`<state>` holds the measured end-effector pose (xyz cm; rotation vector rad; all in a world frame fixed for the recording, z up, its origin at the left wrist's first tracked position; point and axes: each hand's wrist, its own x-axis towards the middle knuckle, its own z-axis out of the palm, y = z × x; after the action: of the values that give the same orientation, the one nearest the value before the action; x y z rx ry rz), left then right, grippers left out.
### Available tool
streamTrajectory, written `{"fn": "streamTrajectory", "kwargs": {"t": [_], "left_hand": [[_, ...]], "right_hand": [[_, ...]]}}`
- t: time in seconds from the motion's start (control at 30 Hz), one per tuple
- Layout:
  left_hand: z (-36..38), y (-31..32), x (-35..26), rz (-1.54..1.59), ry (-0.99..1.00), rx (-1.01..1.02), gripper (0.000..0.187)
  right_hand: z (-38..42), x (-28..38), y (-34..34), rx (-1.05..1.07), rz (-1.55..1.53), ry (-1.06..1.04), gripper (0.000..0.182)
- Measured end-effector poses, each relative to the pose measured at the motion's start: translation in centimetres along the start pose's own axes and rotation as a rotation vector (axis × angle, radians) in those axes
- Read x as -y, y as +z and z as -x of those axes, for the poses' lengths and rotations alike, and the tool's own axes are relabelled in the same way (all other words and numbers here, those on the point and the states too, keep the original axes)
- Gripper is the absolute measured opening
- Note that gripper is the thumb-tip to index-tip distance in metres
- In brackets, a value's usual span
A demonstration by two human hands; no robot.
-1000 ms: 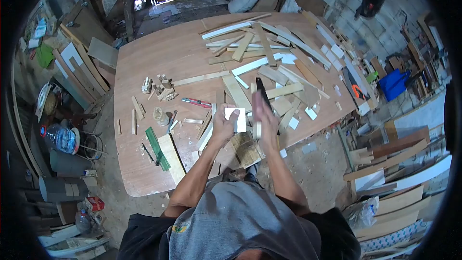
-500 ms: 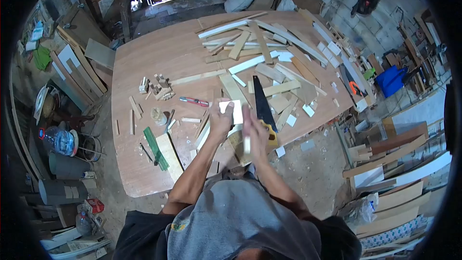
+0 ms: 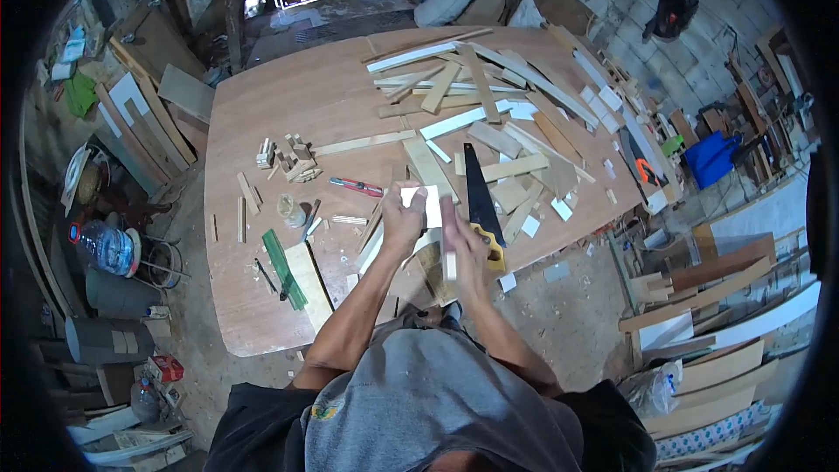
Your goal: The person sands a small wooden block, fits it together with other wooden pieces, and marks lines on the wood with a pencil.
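Note:
My left hand is closed around a small white-faced board piece, its thumb lying over the white face. My right hand grips a sanding block, reddish-brown along its upper part and pale at the lower end. The block stands on edge close beside the right edge of the white piece. Both hands are above the near edge of the wooden table. Just beyond my right hand lies a handsaw with a black blade and yellow handle, its handle partly behind the fingers.
Wood strips and offcuts are heaped across the far right of the table. Small cut blocks, a red-and-blue utility knife, a clear jar and a green strip lie on the left. Another orange-handled saw rests at the right edge.
The right hand and sanding block have shifted slightly beside the white piece and look less blurred. The left hand keeps its hold. The whole view has shifted a little.

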<state>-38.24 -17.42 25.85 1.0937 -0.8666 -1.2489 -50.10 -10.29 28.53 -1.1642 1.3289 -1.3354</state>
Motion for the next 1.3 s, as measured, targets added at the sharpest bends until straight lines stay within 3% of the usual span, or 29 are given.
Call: {"fn": "streamTrajectory", "kwargs": {"t": [0.07,0.23,0.33,0.47,0.57,0.7,0.73,0.9,0.97,1.0,1.1,1.17,1.2,1.3], "left_hand": [[-0.7,0.1,2.3,0.055,0.080,-0.081,0.016],[0.3,0.0,-1.7,-0.108,0.034,-0.019,0.017],[-0.3,-0.7,-2.5,0.063,-0.072,-0.022,0.019],[0.5,-0.6,-0.5,0.036,-0.032,-0.013,0.017],[1.6,0.1,-0.8,0.003,-0.050,-0.002,0.015],[-0.1,-0.4,-0.2,0.002,0.191,-0.072,0.015],[0.5,-0.3,-0.6,-0.056,0.062,-0.069,0.015],[0.7,0.2,-0.6,-0.004,0.008,0.038,0.016],[-1.1,-0.7,2.3,0.044,0.203,-0.001,0.018],[0.6,-0.6,0.1,0.056,-0.019,0.049,0.019],[2.6,0.1,0.7,0.094,-0.131,0.121,0.021],[3.2,-0.1,-0.3,0.046,-0.107,0.162,0.021],[2.8,-0.2,-0.6,0.055,-0.115,0.158,0.020],[1.4,-1.0,0.1,0.076,-0.111,0.108,0.019]], "right_hand": [[-1.3,-0.7,0.2,-0.004,0.019,-0.023,0.057],[-5.0,0.0,0.6,0.056,-0.124,0.042,0.055],[-2.4,1.2,-0.3,0.084,-0.259,0.141,0.057],[-0.6,1.4,0.5,0.013,0.075,-0.014,0.056],[-4.3,-0.2,0.3,0.023,-0.138,0.056,0.058],[0.5,0.7,0.0,0.049,0.129,-0.032,0.057],[0.2,0.7,0.2,0.024,0.067,-0.057,0.058],[-2.3,1.8,0.1,0.037,-0.066,0.013,0.057],[0.5,2.0,0.4,0.000,0.088,-0.011,0.058],[-0.1,-1.1,-0.1,-0.017,0.096,-0.057,0.059],[-4.7,0.8,-0.2,-0.050,0.019,-0.118,0.057],[-6.8,1.8,-0.4,-0.060,0.035,-0.081,0.056],[-6.9,1.9,-0.6,-0.080,-0.156,0.028,0.056],[-3.2,1.2,-2.2,-0.026,-0.155,-0.040,0.058]]}}
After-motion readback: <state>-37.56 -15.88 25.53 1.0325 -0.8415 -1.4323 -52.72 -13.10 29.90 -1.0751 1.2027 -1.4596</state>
